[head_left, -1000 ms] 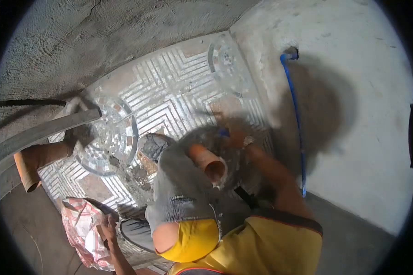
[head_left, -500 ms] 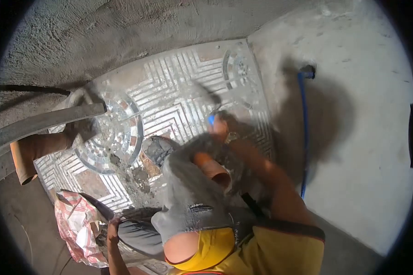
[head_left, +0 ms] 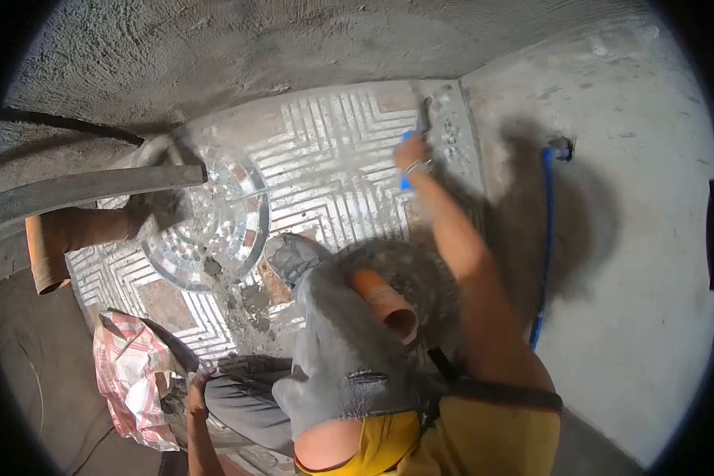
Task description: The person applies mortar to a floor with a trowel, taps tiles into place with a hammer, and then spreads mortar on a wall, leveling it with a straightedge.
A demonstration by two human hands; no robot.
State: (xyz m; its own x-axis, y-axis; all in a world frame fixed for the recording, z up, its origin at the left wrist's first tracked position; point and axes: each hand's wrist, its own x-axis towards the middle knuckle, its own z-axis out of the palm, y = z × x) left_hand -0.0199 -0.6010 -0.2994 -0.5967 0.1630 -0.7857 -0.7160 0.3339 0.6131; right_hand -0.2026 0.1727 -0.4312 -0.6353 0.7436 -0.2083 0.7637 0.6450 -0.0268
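Note:
My right hand [head_left: 412,152] is closed round the blue handle of a trowel [head_left: 424,117]. It reaches over the tiled floor panel [head_left: 317,170] near the far right corner, where the blade is blurred. My left hand [head_left: 198,387] is low on the left, between my bent knee and a red-and-white woven bag [head_left: 135,381]. Its fingers are too small and shaded to show whether they grip anything. Grey mortar smears [head_left: 254,305] lie on the patterned tiles beside my foot [head_left: 293,258].
An orange pipe [head_left: 389,305] stands upright close to my leg. Another orange pipe elbow [head_left: 47,258] and a grey beam-like piece [head_left: 95,194] are at the left. A blue hose [head_left: 547,238] hangs along the right wall [head_left: 635,262]. Rough plaster wall [head_left: 214,47] runs behind.
My right hand has swung away from my knee towards the far right corner, carrying the trowel. My left hand stays by the bag and knee. The view has shifted slightly.

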